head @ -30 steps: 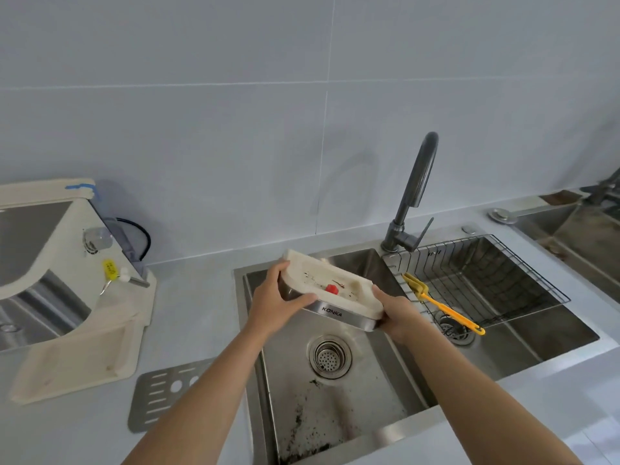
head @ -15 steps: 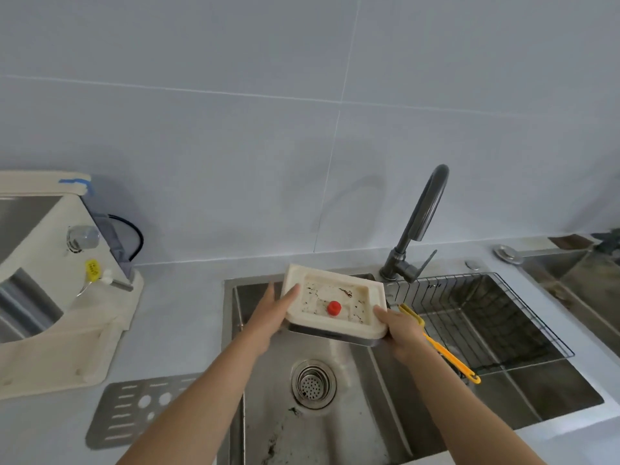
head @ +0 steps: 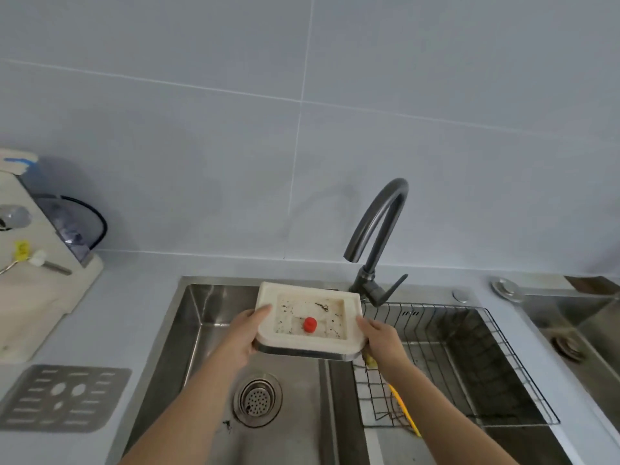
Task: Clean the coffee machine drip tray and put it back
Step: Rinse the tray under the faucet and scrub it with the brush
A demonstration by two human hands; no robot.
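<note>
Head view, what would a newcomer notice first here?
The cream drip tray, flecked with dark specks around a red knob, is held by the left hand and right hand above the sink. Behind it rises the dark faucet; a perforated metal grate lies on the counter, lower left.

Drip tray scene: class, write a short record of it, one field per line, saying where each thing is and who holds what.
drip tray: held over the sink, dark specks inside
left hand: grips tray's left edge
right hand: grips tray's right edge
red float: in the tray's middle
faucet: behind the tray, no water seen
metal grate: flat on counter, left of sink
</note>
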